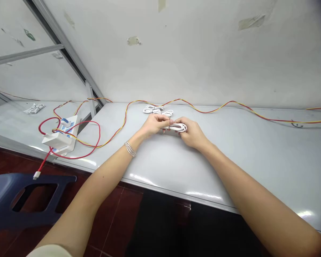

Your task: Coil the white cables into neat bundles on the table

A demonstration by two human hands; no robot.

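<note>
My left hand [155, 125] and my right hand [192, 132] meet above the grey table top [230, 157], both gripping a coiled white cable [178, 127]. A thin dark tie [170, 126] seems to wrap the coil's middle, partly hidden by my fingers. Just behind my left hand lies a second white cable bundle [157, 110], bound at its centre and untouched. A silver chain bracelet [130, 149] circles my left wrist.
A red-and-yellow twisted wire [203, 110] runs along the table's back edge by the wall. At left stand a white power strip [69, 134], a white box [56, 140], red cable loops [96, 137] and a small white bundle [34, 108]. A blue chair [21, 201] stands below.
</note>
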